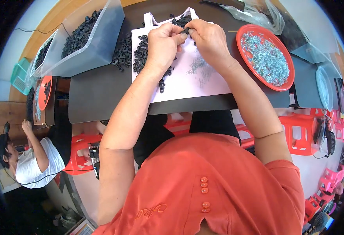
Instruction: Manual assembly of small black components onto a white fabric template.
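My left hand (pixel 163 42) and my right hand (pixel 210 39) meet at the far side of a pale tote bag (pixel 179 86) spread flat on the table. Both are closed, with their fingertips pinched on a small black plastic part (pixel 186 31), largely covered by the fingers. Loose black plastic parts (pixel 141 53) lie heaped along the bag's left side, and more sit beyond my fingers. Near my right wrist, small thin silvery pieces (pixel 202 70) are scattered on the bag; they look like tiny springs, though too fine to be sure.
A clear plastic bin (pixel 89 58) of black parts stands at the left. To the right, a red round tray (pixel 240 45) holds many silvery pieces, with clear plastic bags (pixel 258 17) behind it. At far left, a person in a white shirt (pixel 42 166) works by an orange plate (pixel 42 98).
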A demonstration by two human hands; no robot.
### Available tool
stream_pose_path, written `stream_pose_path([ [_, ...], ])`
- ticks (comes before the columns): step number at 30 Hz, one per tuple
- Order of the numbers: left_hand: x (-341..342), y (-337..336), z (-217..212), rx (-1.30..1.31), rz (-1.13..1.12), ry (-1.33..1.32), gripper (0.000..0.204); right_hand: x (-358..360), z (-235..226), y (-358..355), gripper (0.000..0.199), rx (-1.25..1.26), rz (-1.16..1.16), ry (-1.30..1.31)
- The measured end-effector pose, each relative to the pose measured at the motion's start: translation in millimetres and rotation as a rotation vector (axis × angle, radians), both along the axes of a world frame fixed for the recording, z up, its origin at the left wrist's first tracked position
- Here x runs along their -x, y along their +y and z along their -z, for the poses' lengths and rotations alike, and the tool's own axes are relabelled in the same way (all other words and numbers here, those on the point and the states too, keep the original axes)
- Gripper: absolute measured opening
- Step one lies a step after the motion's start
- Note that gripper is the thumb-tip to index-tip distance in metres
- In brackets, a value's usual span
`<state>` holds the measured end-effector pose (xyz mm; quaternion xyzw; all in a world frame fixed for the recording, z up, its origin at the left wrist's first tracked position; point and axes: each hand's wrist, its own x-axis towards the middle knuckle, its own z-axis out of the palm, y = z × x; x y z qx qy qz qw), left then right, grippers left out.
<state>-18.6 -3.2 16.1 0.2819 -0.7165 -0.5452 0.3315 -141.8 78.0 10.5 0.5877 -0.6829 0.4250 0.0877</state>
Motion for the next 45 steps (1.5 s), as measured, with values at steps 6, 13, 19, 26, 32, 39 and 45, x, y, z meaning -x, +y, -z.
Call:
stream_pose_path([
  [6,-1,2,-2,-0.012,0.012,0.048,0.003,-1,1,1,0.016,0.083,0.012,0.034],
  [13,1,1,5,0.095,-0.025,0.09,0.006,-3,3,0,0.015,0.164,-0.007,-0.021],
  [19,2,2,8,0.33,-0.046,0.115,0.006,-4,3,-1,0.014,0.177,0.006,-0.02],
  [26,0,8,-1,0.034,-0.041,0.045,0.008,-3,7,-3,0.013,0.186,0.054,0.014],
  [32,3,6,12,0.164,-0.08,0.036,0.005,-5,12,-6,0.011,0.139,0.05,0.107],
  [39,9,13,21,0.213,-0.192,0.103,0.006,-8,22,-8,0.009,0.194,0.057,0.143],
  [45,11,11,19,0.419,-0.236,0.071,0.005,-9,23,-10,0.011,0.226,0.12,0.249],
])
